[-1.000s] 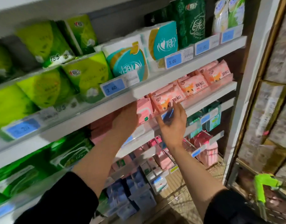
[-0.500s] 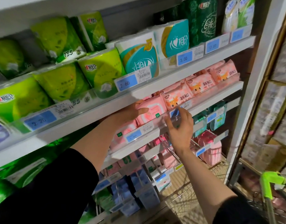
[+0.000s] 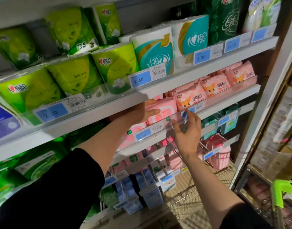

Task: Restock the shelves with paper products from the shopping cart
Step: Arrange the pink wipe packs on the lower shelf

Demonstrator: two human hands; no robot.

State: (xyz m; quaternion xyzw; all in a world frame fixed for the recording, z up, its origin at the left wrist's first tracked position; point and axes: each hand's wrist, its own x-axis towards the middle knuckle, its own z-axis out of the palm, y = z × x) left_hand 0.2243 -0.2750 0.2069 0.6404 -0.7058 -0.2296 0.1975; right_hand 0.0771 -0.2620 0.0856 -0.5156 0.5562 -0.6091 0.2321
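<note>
My left hand reaches under the upper shelf and holds a pink wipes pack on the middle shelf, thumb on top and fingers along its face. My right hand rests against the clear front rail of that shelf, fingers spread and touching the blue price tag. More pink packs with a deer print stand in a row to the right. The shopping cart with its green handle sits at the lower right.
Green and teal tissue rolls fill the upper shelf behind price tags. Below hang pink packs and blue boxes on wire racks. A white upright post bounds the shelves on the right, with stacked cartons beyond.
My left hand drew back from deep in the shelf to the front, with the pink pack now at the rail. My right hand stays at the rail's blue tag.
</note>
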